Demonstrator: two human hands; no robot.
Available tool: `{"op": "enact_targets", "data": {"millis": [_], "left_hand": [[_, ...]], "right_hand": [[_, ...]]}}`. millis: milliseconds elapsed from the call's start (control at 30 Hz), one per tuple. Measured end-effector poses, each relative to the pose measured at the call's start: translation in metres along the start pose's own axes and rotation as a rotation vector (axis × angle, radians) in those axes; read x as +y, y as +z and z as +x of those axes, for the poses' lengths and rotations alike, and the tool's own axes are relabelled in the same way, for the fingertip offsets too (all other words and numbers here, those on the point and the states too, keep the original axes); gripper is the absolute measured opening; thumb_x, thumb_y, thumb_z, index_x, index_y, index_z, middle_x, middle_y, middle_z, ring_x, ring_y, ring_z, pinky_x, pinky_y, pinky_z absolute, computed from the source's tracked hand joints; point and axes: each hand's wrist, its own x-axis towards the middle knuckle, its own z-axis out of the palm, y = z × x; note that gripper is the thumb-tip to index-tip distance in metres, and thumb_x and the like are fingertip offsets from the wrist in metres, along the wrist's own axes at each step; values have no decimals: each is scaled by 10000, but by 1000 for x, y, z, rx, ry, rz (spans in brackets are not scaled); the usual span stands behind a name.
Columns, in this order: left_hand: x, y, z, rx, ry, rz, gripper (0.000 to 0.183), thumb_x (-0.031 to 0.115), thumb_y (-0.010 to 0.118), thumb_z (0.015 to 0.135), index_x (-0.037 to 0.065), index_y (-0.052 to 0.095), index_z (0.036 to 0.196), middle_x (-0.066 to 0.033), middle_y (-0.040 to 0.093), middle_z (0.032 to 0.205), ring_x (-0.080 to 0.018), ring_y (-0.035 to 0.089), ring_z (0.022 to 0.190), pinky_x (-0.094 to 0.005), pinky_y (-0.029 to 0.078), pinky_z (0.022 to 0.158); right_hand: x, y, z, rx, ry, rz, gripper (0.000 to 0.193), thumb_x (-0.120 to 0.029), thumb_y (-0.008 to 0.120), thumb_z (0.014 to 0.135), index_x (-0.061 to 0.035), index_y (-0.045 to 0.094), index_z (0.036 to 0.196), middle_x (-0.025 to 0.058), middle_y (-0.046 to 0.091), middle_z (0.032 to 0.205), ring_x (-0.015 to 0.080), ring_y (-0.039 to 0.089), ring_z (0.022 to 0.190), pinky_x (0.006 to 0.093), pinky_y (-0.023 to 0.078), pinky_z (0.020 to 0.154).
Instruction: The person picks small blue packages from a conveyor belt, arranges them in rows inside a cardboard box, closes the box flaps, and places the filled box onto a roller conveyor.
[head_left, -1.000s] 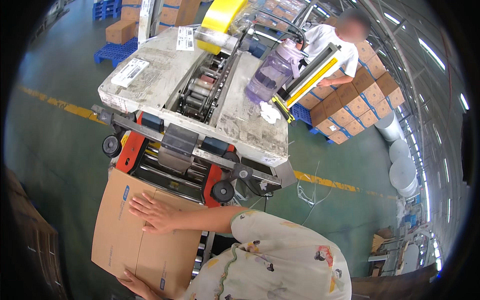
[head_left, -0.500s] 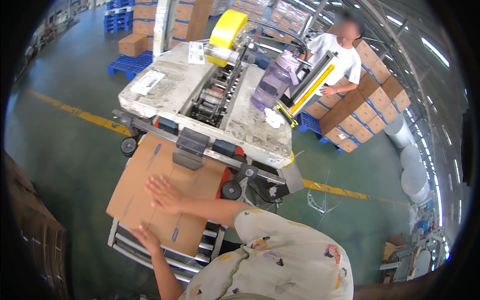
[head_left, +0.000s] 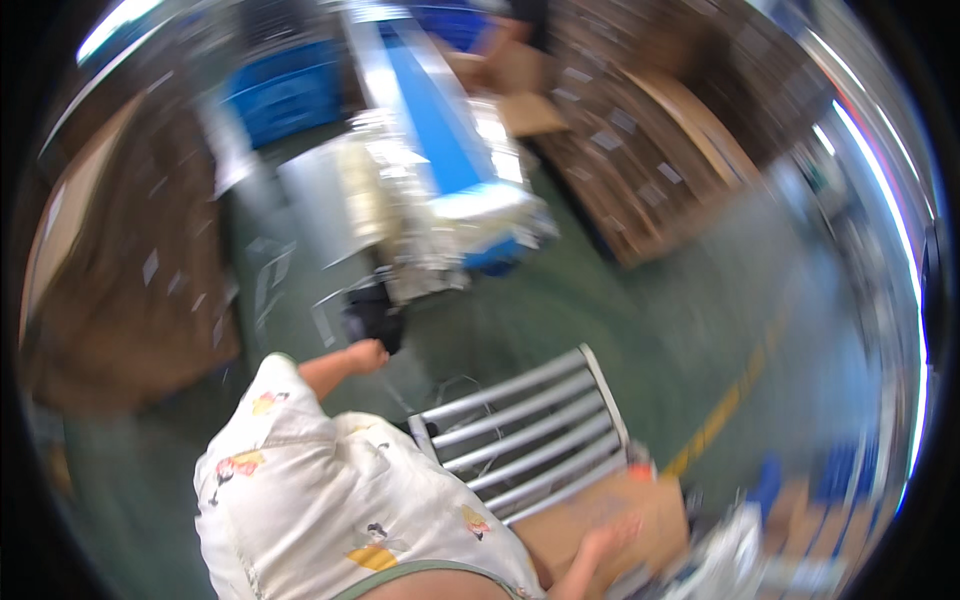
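The whole head view is smeared by motion. At the lower right, a brown cardboard box (head_left: 655,510) lies at the end of a roller conveyor (head_left: 535,425). My right hand (head_left: 608,540) rests on its top, fingers seemingly stretched out, though blurred. Off to the left of the rollers, my left hand (head_left: 368,355) is held out with curled fingers. Just beyond it is a dark, blurred object (head_left: 375,318); whether the hand touches or holds it is unclear.
Ahead stands a blue belt conveyor (head_left: 430,110) with shiny plastic film around its near end. Stacks of flat cardboard (head_left: 130,270) rise at left, with more cardboard (head_left: 640,170) at right. Blue crates (head_left: 285,95) sit at the back. Part of another person shows at the far top.
My view has swung round from the taping machine toward the belt conveyor. My left hand has left the box and closed; my right hand is still on a box, now at lower right.
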Motion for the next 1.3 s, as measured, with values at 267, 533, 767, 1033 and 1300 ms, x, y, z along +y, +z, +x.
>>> {"op": "enact_targets", "data": {"millis": [267,533,767,1033,1300], "left_hand": [[-72,-113,-258,600,-324,-322,296,265,511,838,16,603,968,-121,624,859,-215,591,820,-327,452,730],[-123,-258,-355,1378,-283,-318,158,164,580,782,43,637,868,-84,609,803,-189,585,733,-294,452,668],[-255,-424,-429,1663,-367,578,662,462,654,647,51,506,1145,-158,427,1268,-298,380,1186,-406,277,993],[-281,-378,-413,1637,-581,602,472,336,619,655,107,521,1056,-59,505,1171,-240,463,1073,-408,324,899],[-221,-445,-437,2405,-586,738,314,182,567,787,33,481,1050,-181,427,1241,-301,434,1114,-412,332,917]], "right_hand": [[-218,-89,-13,-869,-197,762,378,-178,601,759,-23,551,1100,204,545,1094,344,505,1014,401,383,897],[-457,-172,-1,-765,-734,1080,271,-133,548,786,-22,595,1029,151,631,919,251,613,836,332,465,767],[-662,-231,-53,-857,-1085,1180,206,-88,534,799,14,609,961,140,641,868,193,623,774,286,475,708],[-919,-487,-114,-115,-2126,1445,470,-63,521,733,23,439,1188,200,462,1185,372,406,1133,447,318,949],[-1091,-644,-128,326,-2267,2000,325,39,475,621,-31,590,917,129,573,865,297,562,816,367,450,709]]}}
